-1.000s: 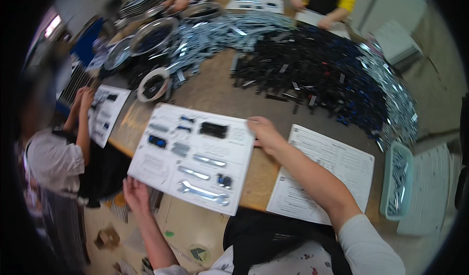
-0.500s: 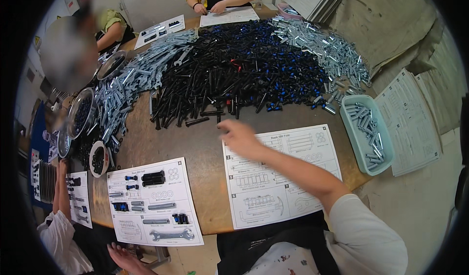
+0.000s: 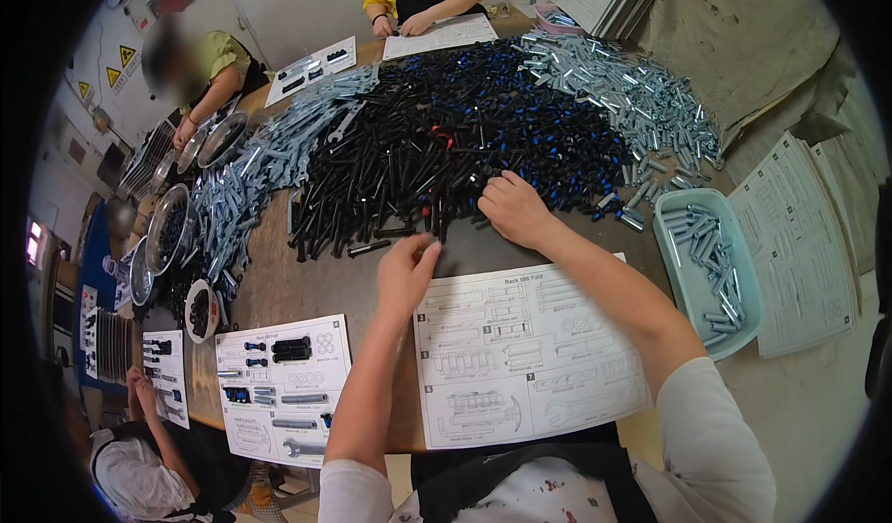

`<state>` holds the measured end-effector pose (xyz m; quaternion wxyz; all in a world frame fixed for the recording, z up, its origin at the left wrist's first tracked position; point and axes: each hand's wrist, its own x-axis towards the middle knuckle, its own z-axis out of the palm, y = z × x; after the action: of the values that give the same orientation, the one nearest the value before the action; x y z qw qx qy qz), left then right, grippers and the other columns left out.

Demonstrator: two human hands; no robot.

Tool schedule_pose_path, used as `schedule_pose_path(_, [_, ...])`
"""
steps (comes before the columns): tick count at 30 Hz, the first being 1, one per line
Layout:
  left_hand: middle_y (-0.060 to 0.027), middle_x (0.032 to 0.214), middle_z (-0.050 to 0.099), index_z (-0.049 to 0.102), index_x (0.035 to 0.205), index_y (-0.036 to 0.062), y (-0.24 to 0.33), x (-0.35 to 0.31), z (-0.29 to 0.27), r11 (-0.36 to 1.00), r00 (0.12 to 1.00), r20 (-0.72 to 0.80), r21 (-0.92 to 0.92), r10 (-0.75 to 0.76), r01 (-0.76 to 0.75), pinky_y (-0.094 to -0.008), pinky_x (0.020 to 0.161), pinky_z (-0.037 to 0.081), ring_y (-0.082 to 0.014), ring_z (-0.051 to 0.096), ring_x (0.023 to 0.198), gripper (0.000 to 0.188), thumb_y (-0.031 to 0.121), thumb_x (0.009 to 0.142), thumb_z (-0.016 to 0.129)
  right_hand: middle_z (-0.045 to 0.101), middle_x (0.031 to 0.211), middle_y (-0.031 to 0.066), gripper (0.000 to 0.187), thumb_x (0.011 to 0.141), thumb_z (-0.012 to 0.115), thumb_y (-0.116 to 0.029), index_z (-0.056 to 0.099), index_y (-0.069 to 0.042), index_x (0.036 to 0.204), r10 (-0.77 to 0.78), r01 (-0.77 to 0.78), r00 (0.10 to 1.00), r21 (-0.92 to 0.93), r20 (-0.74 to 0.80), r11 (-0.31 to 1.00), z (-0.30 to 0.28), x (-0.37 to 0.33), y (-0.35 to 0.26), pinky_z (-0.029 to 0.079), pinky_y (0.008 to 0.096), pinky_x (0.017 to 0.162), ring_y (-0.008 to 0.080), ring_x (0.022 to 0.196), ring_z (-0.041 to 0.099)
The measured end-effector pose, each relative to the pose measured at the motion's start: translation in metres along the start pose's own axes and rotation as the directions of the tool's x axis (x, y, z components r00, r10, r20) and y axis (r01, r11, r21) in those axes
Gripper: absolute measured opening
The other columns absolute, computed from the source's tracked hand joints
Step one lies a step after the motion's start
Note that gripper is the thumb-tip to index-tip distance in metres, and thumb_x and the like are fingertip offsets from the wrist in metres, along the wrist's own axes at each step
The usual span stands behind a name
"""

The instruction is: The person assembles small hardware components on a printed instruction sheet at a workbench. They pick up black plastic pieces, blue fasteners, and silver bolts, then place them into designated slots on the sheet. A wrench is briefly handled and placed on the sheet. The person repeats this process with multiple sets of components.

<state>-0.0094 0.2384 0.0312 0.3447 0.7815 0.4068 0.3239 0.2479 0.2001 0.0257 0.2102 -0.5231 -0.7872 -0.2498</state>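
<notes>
My left hand [image 3: 403, 274] hovers at the front edge of a heap of long black bolts [image 3: 372, 184], thumb slightly apart from bent fingers; nothing is visible in it. A loose black bolt [image 3: 369, 249] lies close to its fingertips. My right hand [image 3: 517, 211] reaches into the near side of the pile, where black bolts with blue tips [image 3: 548, 124] are heaped. Its fingers are pinched together, and whatever is between them is too small to make out. Under my forearms lies a white sheet with printed part drawings [image 3: 483, 402].
A pale green bin of silver sleeves [image 3: 754, 305] stands at the right. Silver wrenches [image 3: 269, 161] form the pile's left side, silver sleeves [image 3: 641, 105] its right. Another sheet [image 3: 325, 384] bears sorted parts. Co-workers sit left and across; bowls [image 3: 167, 230] line the left edge.
My left hand has come up from the lower left to the heap's front edge. My right hand has moved forward and right into the bolts. The view has shifted slightly.
</notes>
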Motion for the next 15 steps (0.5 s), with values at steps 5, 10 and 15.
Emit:
schedule_pose_path(5, [-0.0150,0.103,0.067,0.062,0.118,0.0048,-0.003,0.036,0.033,0.818,0.995,-0.053,0.573,0.083,-0.038,-0.0422,0.073,0.055,-0.0336,0.069,0.086,0.047,0.032,0.082,0.073,0.065,0.091,0.0132,0.017,0.080,0.060,-0.006,0.060,-0.006,0.097,0.491,-0.460,0.871,0.345,-0.005,0.818,-0.023,-0.004,-0.004,0.053,0.0445,0.067,0.0327,0.080,0.066])
schedule_pose_path(10, [-0.0156,0.099,0.068,0.059,0.112,0.0037,-0.003,0.045,0.041,0.770,0.998,-0.031,0.635,-0.056,0.063,-0.0453,0.072,0.056,-0.0340,0.069,0.085,0.043,0.027,0.078,0.074,0.067,0.075,0.0112,0.018,0.079,0.062,-0.014,0.061,-0.008,0.096,0.329,-0.357,0.934,0.434,0.141,0.827,-0.011,0.020,-0.027,0.052,0.0453,0.062,0.0326,0.071,0.067])
schedule_pose_path(15, [-0.0167,0.090,0.071,0.065,0.094,0.0032,0.007,0.039,0.011,0.823,0.974,0.076,0.552,-0.212,0.136,-0.0462,0.078,0.055,-0.0357,0.069,0.089,0.031,0.027,0.078,0.075,0.068,0.075,0.0092,0.018,0.077,0.069,-0.015,0.058,-0.008,0.089,0.177,-0.243,0.933,0.185,0.313,0.952,0.025,0.039,-0.040,0.053,0.0434,0.060,0.0295,0.070,0.069])
